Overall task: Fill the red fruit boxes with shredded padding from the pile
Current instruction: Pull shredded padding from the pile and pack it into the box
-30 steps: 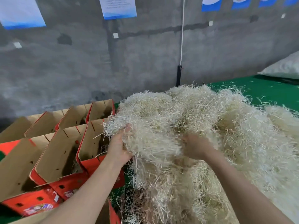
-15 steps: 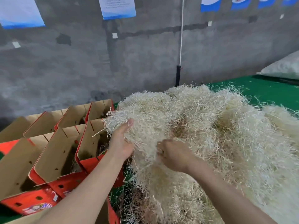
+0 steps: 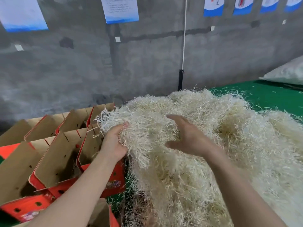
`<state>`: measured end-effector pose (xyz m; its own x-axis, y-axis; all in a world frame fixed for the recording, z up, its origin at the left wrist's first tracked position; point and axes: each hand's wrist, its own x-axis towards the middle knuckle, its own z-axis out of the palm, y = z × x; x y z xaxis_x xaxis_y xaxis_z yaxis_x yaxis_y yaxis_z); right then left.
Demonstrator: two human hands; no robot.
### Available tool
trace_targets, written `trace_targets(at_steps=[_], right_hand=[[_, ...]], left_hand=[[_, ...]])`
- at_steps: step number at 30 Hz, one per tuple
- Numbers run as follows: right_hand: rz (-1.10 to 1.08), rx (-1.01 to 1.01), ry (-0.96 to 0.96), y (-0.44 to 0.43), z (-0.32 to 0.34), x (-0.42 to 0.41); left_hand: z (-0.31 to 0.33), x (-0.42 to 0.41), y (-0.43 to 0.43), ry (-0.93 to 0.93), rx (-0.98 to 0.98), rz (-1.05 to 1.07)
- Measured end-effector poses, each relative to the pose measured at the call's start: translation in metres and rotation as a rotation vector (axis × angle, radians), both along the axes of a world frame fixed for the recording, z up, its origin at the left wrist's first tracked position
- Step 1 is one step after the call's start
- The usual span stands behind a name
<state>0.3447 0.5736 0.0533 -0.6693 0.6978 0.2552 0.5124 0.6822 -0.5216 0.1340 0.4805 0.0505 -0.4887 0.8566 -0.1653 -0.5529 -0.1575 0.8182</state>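
Note:
A big pile of pale shredded padding (image 3: 221,136) covers the green table in front of me. My left hand (image 3: 114,141) grips a clump of padding (image 3: 139,125) at the pile's left edge, right beside the boxes. My right hand (image 3: 188,136) hovers over the pile with spread fingers and holds nothing. Several open red fruit boxes (image 3: 62,161) with brown cardboard insides stand in rows to the left; the nearest box (image 3: 91,145) lies just under my left wrist.
A grey concrete wall with blue-and-white posters rises behind. A white sack (image 3: 285,74) lies at the far right on the green table surface (image 3: 270,94). Another box edge (image 3: 113,218) shows at the bottom centre.
My right hand has let go of the padding and lifted up, fingers now spread. My left hand keeps its grip on the clump at the pile's left edge.

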Motion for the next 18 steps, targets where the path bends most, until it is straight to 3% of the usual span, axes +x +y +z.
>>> trace_targets(at_steps=[8, 10, 13, 18], right_hand=[[-0.224, -0.112, -0.183, 0.043, -0.017, -0.053], [-0.259, -0.271, 0.068, 0.04, -0.017, -0.05], [-0.205, -0.715, 0.558, 0.026, 0.004, -0.044], [0.07, -0.95, 0.701, -0.008, 0.039, -0.039]], left_hand=[[0.024, 0.028, -0.026, 0.137, 0.023, -0.202], [0.016, 0.02, -0.019, 0.305, -0.131, -0.144], [0.008, 0.023, -0.014, 0.471, -0.271, -0.147], [-0.006, 0.047, -0.003, 0.698, -0.416, -0.368]])
